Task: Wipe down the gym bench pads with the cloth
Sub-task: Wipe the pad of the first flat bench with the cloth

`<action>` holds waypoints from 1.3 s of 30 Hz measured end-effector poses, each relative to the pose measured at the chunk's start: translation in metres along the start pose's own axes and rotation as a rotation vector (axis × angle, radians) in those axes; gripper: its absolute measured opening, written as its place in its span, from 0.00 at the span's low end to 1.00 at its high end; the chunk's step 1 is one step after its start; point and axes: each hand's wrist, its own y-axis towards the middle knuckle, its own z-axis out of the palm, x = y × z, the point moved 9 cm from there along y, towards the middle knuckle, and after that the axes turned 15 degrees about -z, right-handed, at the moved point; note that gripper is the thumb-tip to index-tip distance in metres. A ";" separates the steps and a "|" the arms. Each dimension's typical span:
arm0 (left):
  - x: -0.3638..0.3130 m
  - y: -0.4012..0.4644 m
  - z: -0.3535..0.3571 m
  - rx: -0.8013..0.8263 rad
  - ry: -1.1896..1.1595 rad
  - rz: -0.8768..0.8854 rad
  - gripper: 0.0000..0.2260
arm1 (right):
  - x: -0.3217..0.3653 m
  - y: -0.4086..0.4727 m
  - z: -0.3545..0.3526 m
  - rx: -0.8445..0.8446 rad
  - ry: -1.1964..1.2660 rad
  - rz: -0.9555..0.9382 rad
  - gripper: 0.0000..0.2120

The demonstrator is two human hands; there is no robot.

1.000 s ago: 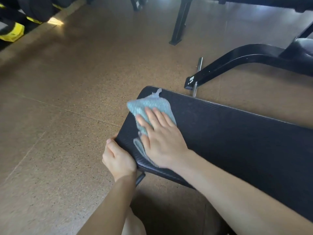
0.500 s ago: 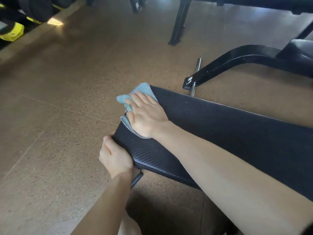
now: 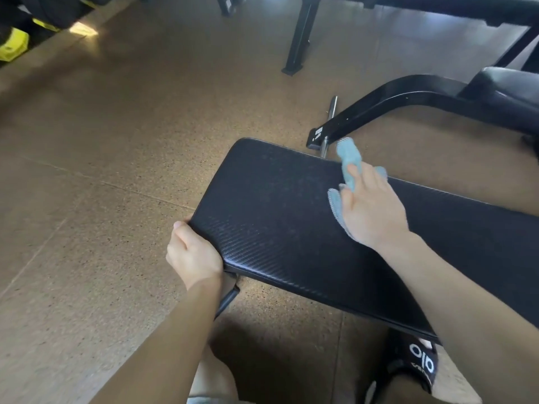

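A long black textured bench pad [image 3: 271, 217] runs from the middle of the view toward the lower right. My left hand [image 3: 192, 255] grips the pad's near left corner, fingers curled round its edge. My right hand [image 3: 372, 209] lies flat on a light blue cloth [image 3: 348, 156], pressing it against the pad near the far edge. Most of the cloth is hidden under the palm; its ends stick out past the fingertips and beside the thumb.
Another black bench frame [image 3: 379, 103] with a padded seat [image 3: 507, 86] stands behind the pad, with a metal pin [image 3: 329, 112] on the floor beside it. A black post [image 3: 300, 33] rises farther back. Brown speckled floor [image 3: 102, 141] spreads to the left. My sandalled foot [image 3: 420, 363] is under the pad.
My right hand has slid the cloth from the pad's far left corner rightward along the far edge. The left hand has kept its grip on the near corner.
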 end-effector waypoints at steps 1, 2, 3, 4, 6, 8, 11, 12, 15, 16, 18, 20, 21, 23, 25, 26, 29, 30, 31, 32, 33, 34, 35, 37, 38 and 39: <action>0.001 0.001 0.000 0.001 0.000 -0.002 0.19 | -0.008 -0.012 0.000 0.011 -0.012 0.022 0.29; 0.001 0.001 0.001 0.003 -0.003 -0.002 0.19 | -0.012 -0.018 0.002 0.033 -0.021 0.045 0.31; 0.001 0.001 0.001 0.005 -0.011 0.001 0.20 | -0.014 -0.019 0.005 0.054 -0.028 0.070 0.33; 0.001 0.000 0.002 0.005 -0.024 0.002 0.20 | -0.013 -0.015 0.008 0.071 -0.027 0.097 0.34; 0.003 0.002 0.001 0.000 -0.041 -0.003 0.20 | 0.000 0.007 0.016 0.093 -0.007 0.133 0.34; 0.005 0.005 0.002 0.001 -0.051 -0.002 0.20 | 0.027 0.036 0.020 0.080 -0.002 0.104 0.31; 0.005 0.005 0.003 0.015 -0.072 -0.012 0.20 | 0.084 0.064 0.025 0.086 0.017 0.023 0.30; 0.004 0.003 0.003 0.019 -0.077 -0.012 0.20 | 0.104 0.062 0.029 0.115 0.037 -0.009 0.30; 0.004 0.005 0.003 0.023 -0.040 0.004 0.20 | 0.167 0.013 0.026 0.122 0.080 -0.215 0.32; 0.003 0.007 0.003 0.028 -0.019 0.014 0.20 | 0.181 -0.014 0.022 0.120 0.084 -0.285 0.31; 0.003 0.010 0.003 0.032 0.008 0.014 0.21 | 0.193 -0.057 0.020 0.136 0.057 -0.399 0.29; 0.002 0.010 0.002 0.044 0.048 -0.011 0.21 | 0.190 -0.077 0.020 0.140 -0.013 -0.474 0.30; 0.001 0.009 0.002 0.071 0.062 -0.019 0.20 | 0.188 -0.079 0.020 0.139 -0.061 -0.500 0.30; -0.002 0.007 0.003 0.160 0.054 -0.041 0.20 | 0.190 -0.074 0.023 0.160 -0.135 -0.569 0.32; 0.003 0.009 0.007 0.279 0.044 -0.109 0.20 | 0.199 -0.065 0.027 0.187 -0.158 -0.670 0.34; 0.009 0.011 0.008 0.325 0.038 -0.162 0.21 | 0.207 -0.058 0.028 0.180 -0.160 -0.715 0.35; 0.032 0.016 0.007 0.460 -0.053 -0.350 0.24 | 0.238 -0.033 0.028 0.161 -0.139 -0.785 0.35; 0.036 0.016 0.008 0.513 -0.096 -0.382 0.24 | 0.251 -0.025 0.030 0.159 -0.124 -0.800 0.34; 0.037 0.016 0.009 0.552 -0.151 -0.405 0.24 | 0.264 -0.018 0.032 0.159 -0.115 -0.813 0.34; 0.038 0.014 0.009 0.580 -0.218 -0.442 0.24 | 0.275 -0.012 0.034 0.164 -0.124 -0.826 0.33; 0.038 0.013 0.009 0.603 -0.279 -0.483 0.24 | 0.284 -0.007 0.036 0.170 -0.144 -0.839 0.32; 0.037 0.011 0.008 0.614 -0.328 -0.514 0.25 | 0.290 -0.003 0.037 0.172 -0.157 -0.847 0.31; 0.036 0.010 0.009 0.618 -0.364 -0.526 0.26 | 0.293 -0.001 0.036 0.165 -0.157 -0.854 0.30; 0.033 0.011 0.008 0.605 -0.359 -0.507 0.28 | 0.290 -0.005 0.030 0.128 -0.131 -0.860 0.30; 0.031 0.008 0.008 0.611 -0.343 -0.500 0.29 | 0.281 -0.014 0.027 0.112 -0.120 -0.856 0.31; 0.030 0.007 0.009 0.614 -0.328 -0.492 0.30 | 0.270 -0.026 0.024 0.109 -0.120 -0.854 0.32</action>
